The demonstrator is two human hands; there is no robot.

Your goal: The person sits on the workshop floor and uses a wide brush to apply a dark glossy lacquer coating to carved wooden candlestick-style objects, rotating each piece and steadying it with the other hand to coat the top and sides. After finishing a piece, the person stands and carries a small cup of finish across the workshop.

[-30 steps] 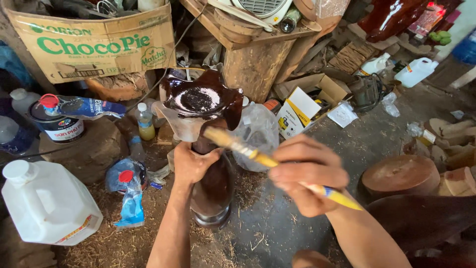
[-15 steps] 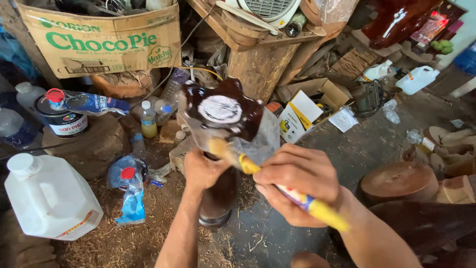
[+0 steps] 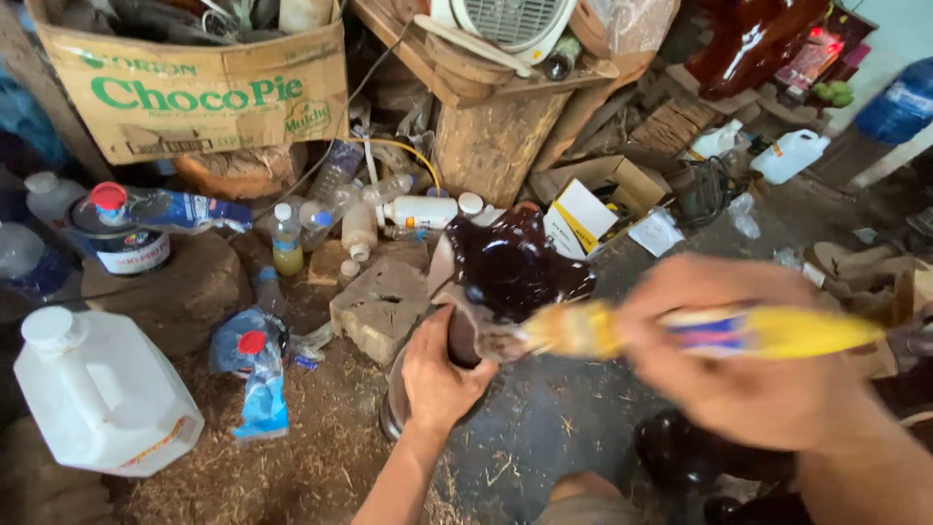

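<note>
The left hand (image 3: 439,374) grips the dark glossy carving (image 3: 510,267) tilted to steady it, while the right hand (image 3: 743,360), closed around a yellow-handled brush (image 3: 680,331), coats it.

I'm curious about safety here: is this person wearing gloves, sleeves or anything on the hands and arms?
No gloves show. The left hand and its forearm are bare, with no sleeve, watch or ring visible. The right hand is motion-blurred; it looks bare too, and no sleeve shows.
</note>
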